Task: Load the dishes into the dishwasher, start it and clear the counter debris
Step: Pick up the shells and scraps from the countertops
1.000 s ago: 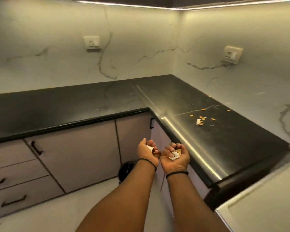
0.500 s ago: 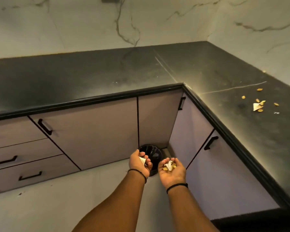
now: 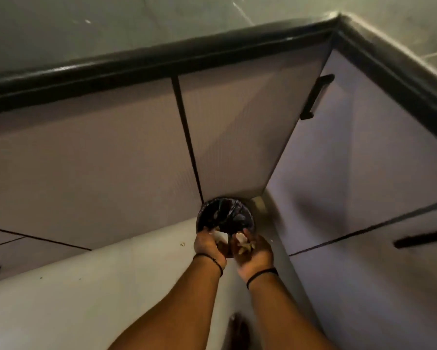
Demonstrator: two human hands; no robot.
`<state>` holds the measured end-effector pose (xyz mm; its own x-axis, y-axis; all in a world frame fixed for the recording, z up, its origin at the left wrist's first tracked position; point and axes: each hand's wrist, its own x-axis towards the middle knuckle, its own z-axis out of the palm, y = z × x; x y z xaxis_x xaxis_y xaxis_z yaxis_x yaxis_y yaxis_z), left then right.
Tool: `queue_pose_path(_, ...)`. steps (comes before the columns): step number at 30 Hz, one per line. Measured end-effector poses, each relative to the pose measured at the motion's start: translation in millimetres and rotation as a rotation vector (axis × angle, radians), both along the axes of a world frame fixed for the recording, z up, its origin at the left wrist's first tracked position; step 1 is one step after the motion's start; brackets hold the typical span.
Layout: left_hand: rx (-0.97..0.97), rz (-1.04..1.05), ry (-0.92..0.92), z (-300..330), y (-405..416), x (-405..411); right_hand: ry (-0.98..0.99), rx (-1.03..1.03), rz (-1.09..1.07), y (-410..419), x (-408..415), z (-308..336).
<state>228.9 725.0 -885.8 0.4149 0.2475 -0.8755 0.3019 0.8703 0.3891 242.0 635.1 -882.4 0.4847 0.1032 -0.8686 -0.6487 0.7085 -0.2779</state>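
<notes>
Down at floor level in the cabinet corner, a person's two hands hung side by side over the near rim of a black-lined bin (image 3: 225, 215). L hand (image 3: 209, 246) was curled shut round a white scrap (image 3: 220, 236) poking out by the thumb. R hand (image 3: 253, 253) was cupped palm-up, fingers half curled, w/ pale & yellowish debris (image 3: 243, 242) resting in the palm near the fingertips. Both loads sat just above the bin's mouth, not in it. One small crumb (image 3: 182, 244) lay on the white floor (image 3: 86, 294), left of the L hand. Frame blurred; debris type unclear.
</notes>
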Motion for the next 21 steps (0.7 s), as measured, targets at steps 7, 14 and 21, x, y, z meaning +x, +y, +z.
queue_pose_path(7,-0.015,-0.031,0.053,-109.0,38.8,38.1,0.031,-0.171,0.166,7.1,49.8,-43.4)
queue_pose_path(14,-0.005,0.028,0.069,7.1,33.1,20.6,0.139,-0.281,0.097,-1.0,4.1,-0.9)
queue_pose_path(21,0.146,-0.221,-0.043,145.9,34.7,9.5,0.076,-0.058,-0.002,11.8,-28.2,140.6)
